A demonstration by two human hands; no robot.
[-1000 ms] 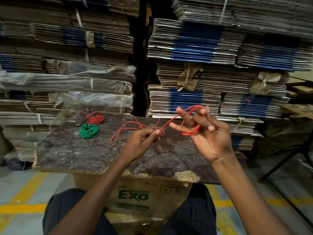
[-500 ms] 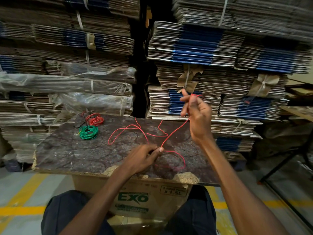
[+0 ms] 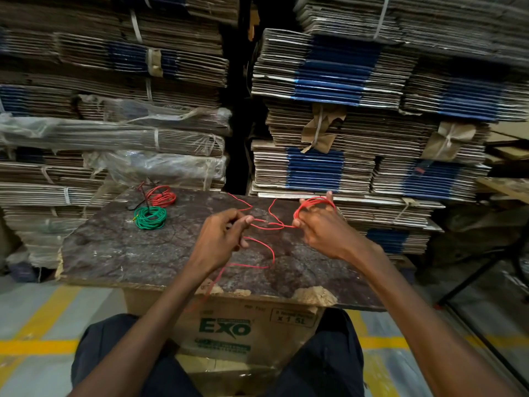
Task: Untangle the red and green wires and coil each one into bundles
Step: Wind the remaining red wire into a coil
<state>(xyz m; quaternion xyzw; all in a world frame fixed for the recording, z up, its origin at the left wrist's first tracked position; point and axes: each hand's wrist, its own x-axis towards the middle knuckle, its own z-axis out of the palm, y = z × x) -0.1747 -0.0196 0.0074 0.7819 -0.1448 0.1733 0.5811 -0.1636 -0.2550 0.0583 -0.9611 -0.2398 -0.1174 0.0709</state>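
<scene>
Cardboard stacks (image 3: 329,116) crowded the board's (image 3: 120,253) far edge; coiled bundles (image 3: 154,209) sat far left while my left hand (image 3: 219,239) pinched red wire (image 3: 266,224), my right hand (image 3: 323,227) gripping loops.

The right hand (image 3: 329,233) comes down from its raised position to just right of the left hand (image 3: 220,239), red wire (image 3: 273,224) now looped around its fingers (image 3: 329,197).
</scene>
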